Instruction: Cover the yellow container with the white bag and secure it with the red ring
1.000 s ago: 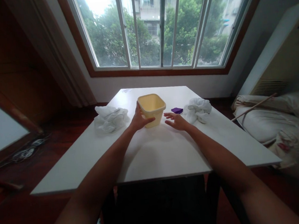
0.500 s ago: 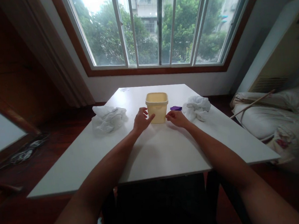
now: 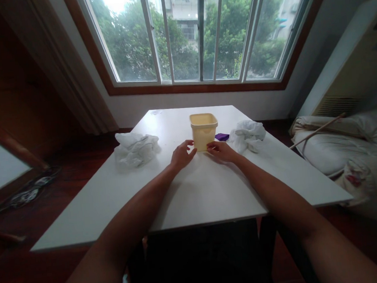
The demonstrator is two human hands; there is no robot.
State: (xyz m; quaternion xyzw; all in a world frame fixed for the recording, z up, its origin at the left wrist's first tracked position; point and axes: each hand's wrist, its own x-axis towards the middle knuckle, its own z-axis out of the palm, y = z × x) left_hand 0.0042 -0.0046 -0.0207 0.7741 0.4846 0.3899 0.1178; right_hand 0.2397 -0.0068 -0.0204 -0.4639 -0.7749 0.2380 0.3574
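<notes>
A pale yellow plastic bin (image 3: 204,133) with a wide rim stands upright on the white table. At its lower left corner is my left hand (image 3: 183,154), with thumb and fingers apart and nothing enclosed between them. My right hand (image 3: 222,150) is at the lower right front of the bin, its fingertips in front of the wall and seeming to touch it. Those fingers are slightly bent and not wrapped round the bin. Just right of the bin lies a small folded purple item (image 3: 222,137). The inside bottom of the bin is hidden.
On the white table (image 3: 200,197), a crumpled white plastic bag (image 3: 136,149) lies at the left and another white bag (image 3: 247,135) at the right. Beyond the table is a window (image 3: 186,36). A thin stick (image 3: 318,131) rests on covered bundles at the right.
The bin has shifted right and slightly away from me, closer to the purple item. My left hand has followed it rightward; my right hand now overlaps its lower front.
</notes>
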